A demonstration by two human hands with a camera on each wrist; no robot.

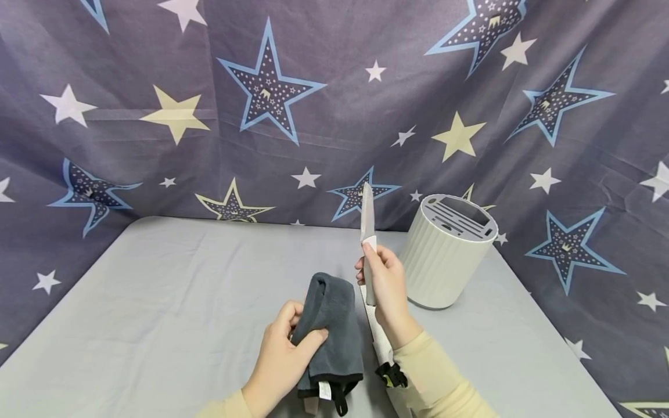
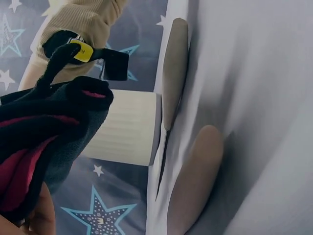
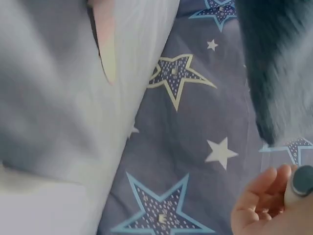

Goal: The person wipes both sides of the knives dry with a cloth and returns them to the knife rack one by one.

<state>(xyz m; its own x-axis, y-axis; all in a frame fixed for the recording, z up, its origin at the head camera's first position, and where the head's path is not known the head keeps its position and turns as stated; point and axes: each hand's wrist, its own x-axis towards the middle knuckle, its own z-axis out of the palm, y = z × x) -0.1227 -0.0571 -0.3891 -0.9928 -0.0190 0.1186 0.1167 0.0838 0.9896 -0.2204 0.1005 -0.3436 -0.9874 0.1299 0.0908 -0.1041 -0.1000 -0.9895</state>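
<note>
My right hand [image 1: 385,287] grips the taupe handle of a knife [image 1: 367,217] and holds it upright, its pale blade pointing up over the table. Just left of it, my left hand [image 1: 290,345] pinches a folded dark grey cloth [image 1: 334,322], thumb on its front. Cloth and knife are close together but apart. In the left wrist view the cloth [image 2: 44,142] fills the left side and shows a red inner face. In the blurred right wrist view, curled fingers [image 3: 261,205] show at the bottom right and the dark cloth [image 3: 274,58] at the top right.
A white ribbed knife block [image 1: 446,249] with slots in its top stands right of my right hand, also in the left wrist view [image 2: 127,127]. A long white strip [image 1: 378,331] lies under my right wrist. Grey table [image 1: 157,290], star-patterned curtain [image 1: 272,93] behind.
</note>
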